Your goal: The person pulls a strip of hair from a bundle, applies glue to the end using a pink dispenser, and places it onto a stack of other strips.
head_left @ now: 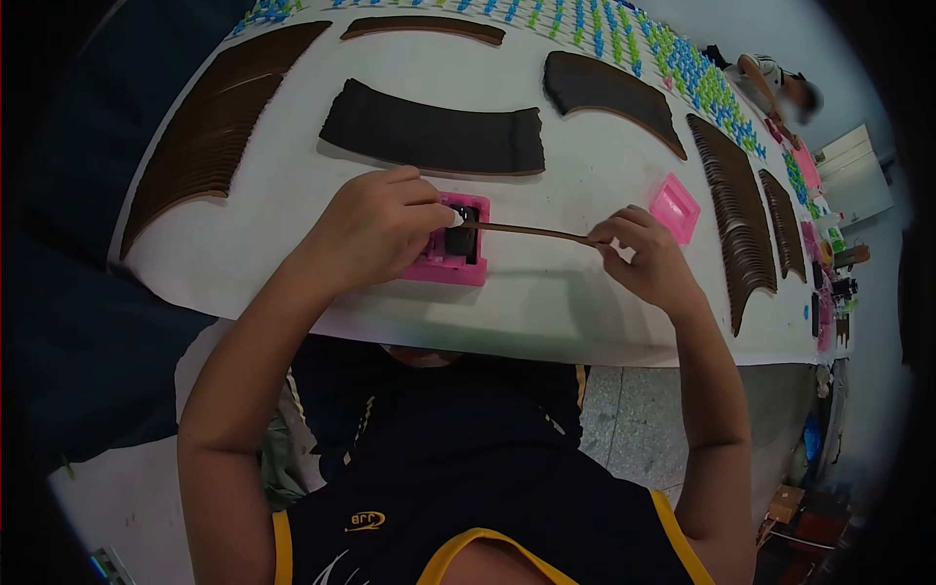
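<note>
A thin brown strip [536, 231] stretches nearly straight between my two hands. My left hand [383, 226] is closed at its left end, over a pink box [470, 278] with a black block [456, 244] inside. Something small and white shows at the left fingertips, too small to name. My right hand [639, 249] pinches the strip's right end between thumb and fingers. Beyond the right hand lies a pink square tray or lid [674, 209].
Dark curved rows of strips lie around: a black band [434, 132] behind the box, another [614, 93] at back right, and brown rows at left [219, 117] and right [733, 210]. Blue and green small pieces [624, 39] line the far edge. Another person [770, 83] bends at far right.
</note>
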The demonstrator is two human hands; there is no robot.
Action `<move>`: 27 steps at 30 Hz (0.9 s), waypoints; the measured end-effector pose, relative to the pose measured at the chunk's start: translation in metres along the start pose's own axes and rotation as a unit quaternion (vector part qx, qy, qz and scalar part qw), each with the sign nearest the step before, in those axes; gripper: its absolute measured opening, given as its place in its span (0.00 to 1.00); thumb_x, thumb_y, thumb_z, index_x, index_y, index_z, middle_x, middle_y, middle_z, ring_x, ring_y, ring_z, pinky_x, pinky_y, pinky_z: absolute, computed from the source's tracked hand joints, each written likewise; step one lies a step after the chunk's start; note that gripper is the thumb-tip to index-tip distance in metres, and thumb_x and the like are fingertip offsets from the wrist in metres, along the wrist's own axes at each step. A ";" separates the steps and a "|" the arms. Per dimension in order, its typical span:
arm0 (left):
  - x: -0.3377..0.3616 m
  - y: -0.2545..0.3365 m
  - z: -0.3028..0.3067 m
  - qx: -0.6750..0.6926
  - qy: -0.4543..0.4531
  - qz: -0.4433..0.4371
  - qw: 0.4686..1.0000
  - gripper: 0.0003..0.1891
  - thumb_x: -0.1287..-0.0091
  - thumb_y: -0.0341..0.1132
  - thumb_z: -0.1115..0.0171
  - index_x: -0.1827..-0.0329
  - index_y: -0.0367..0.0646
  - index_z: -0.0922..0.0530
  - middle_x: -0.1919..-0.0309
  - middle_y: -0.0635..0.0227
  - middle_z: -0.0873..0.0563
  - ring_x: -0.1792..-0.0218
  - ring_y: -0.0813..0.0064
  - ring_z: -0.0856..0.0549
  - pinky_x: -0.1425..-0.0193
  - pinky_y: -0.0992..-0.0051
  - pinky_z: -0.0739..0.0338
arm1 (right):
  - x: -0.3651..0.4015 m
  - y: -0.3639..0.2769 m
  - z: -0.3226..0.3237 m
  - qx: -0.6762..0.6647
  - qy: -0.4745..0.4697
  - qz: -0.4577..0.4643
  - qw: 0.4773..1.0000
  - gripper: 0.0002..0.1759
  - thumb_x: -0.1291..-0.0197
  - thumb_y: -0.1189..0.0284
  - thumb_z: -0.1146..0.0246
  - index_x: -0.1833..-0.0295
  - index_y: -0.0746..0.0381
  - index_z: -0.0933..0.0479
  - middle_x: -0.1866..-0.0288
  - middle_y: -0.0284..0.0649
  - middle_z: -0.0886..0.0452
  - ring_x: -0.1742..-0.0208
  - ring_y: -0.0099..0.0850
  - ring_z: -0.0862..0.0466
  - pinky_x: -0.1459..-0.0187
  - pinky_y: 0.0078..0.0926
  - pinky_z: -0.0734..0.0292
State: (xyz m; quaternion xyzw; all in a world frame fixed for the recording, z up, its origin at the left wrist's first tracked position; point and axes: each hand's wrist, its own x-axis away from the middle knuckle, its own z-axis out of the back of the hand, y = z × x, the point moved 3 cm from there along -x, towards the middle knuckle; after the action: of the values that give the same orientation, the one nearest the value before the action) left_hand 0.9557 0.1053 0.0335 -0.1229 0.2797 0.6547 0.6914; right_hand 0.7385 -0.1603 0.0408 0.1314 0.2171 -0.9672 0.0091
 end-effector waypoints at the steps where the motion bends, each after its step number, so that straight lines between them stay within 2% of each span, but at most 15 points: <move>1: 0.000 0.000 0.000 0.004 0.002 0.003 1.000 0.11 0.44 0.23 0.28 0.59 0.46 0.10 0.63 0.68 0.11 0.58 0.63 0.13 0.56 0.63 0.14 | 0.008 0.005 0.005 -0.001 -0.001 0.000 1.000 0.14 0.42 0.87 0.33 0.52 0.63 0.12 0.59 0.38 0.12 0.56 0.34 0.14 0.59 0.31 0.17; 3: 0.000 0.000 0.000 0.008 0.003 0.006 1.000 0.11 0.44 0.23 0.28 0.59 0.46 0.10 0.63 0.68 0.11 0.58 0.62 0.13 0.56 0.63 0.14 | 0.024 0.017 0.016 0.012 0.013 -0.056 0.998 0.12 0.44 0.85 0.33 0.55 0.63 0.14 0.61 0.39 0.14 0.57 0.37 0.14 0.57 0.35 0.16; 6: -0.001 -0.001 0.000 0.007 0.000 0.004 1.000 0.11 0.43 0.22 0.28 0.59 0.46 0.10 0.63 0.68 0.11 0.58 0.62 0.13 0.56 0.63 0.14 | 0.041 0.029 0.027 0.030 0.024 -0.085 0.996 0.12 0.44 0.86 0.33 0.55 0.63 0.15 0.62 0.39 0.15 0.57 0.37 0.15 0.56 0.35 0.17; 27: -0.011 0.000 0.001 0.004 -0.026 -0.005 1.000 0.12 0.44 0.22 0.28 0.59 0.47 0.09 0.68 0.69 0.13 0.60 0.63 0.16 0.58 0.63 0.16 | 0.053 0.034 0.033 0.059 0.073 -0.061 0.994 0.11 0.46 0.87 0.34 0.57 0.66 0.16 0.62 0.42 0.14 0.57 0.41 0.15 0.52 0.37 0.19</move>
State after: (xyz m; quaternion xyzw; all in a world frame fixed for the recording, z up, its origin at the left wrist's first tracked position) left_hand 0.9559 0.0967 0.0408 -0.1045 0.2634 0.6529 0.7024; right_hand 0.6814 -0.2033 0.0414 0.1882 0.1670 -0.9650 -0.0738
